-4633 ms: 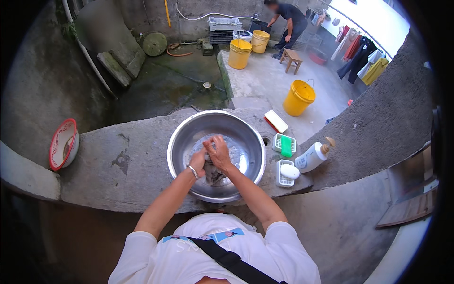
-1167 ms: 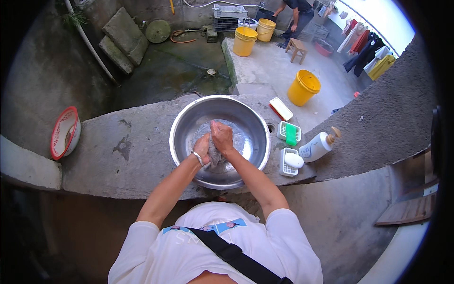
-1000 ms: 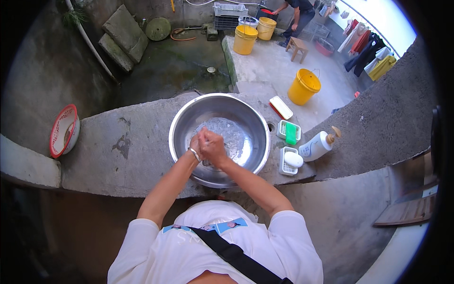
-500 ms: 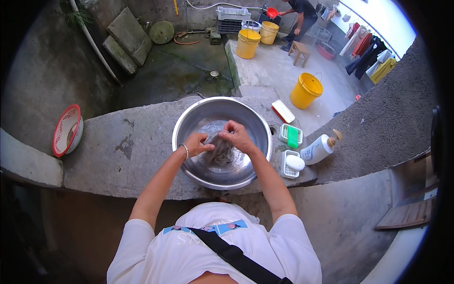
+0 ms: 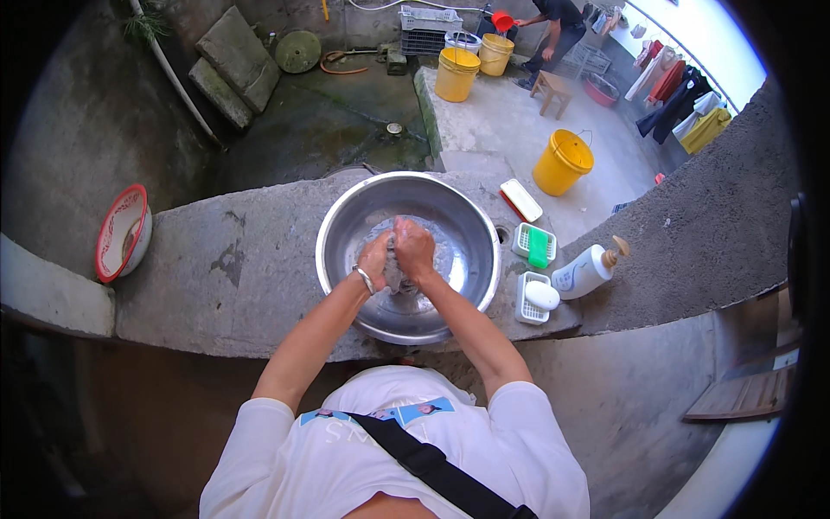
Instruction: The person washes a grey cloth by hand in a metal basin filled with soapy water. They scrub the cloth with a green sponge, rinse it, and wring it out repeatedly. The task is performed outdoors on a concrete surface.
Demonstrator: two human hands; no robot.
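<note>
A wide stainless steel basin [image 5: 471, 233] with some water in it rests on the concrete ledge. Inside it, a wet grey cloth [image 5: 395, 273] is bunched between my two hands. My left hand [image 5: 373, 258], with a bracelet at the wrist, closes on the cloth from the left. From the right, my right hand [image 5: 415, 248] grips it with curled fingers. The two hands press against each other and hide much of the cloth.
Right of the basin are a scrub brush [image 5: 520, 201], a green soap bar [image 5: 538, 248], a white soap bar [image 5: 542, 296] and a pump bottle [image 5: 584, 273]. An enamel basin [image 5: 124, 233] leans at the far left. Beyond, a person [image 5: 553, 35] works near yellow buckets [image 5: 457, 74].
My hands have come together, squeezing the cloth that was held up and spread between them. In the background, the person's red scoop has tilted over a yellow bucket.
</note>
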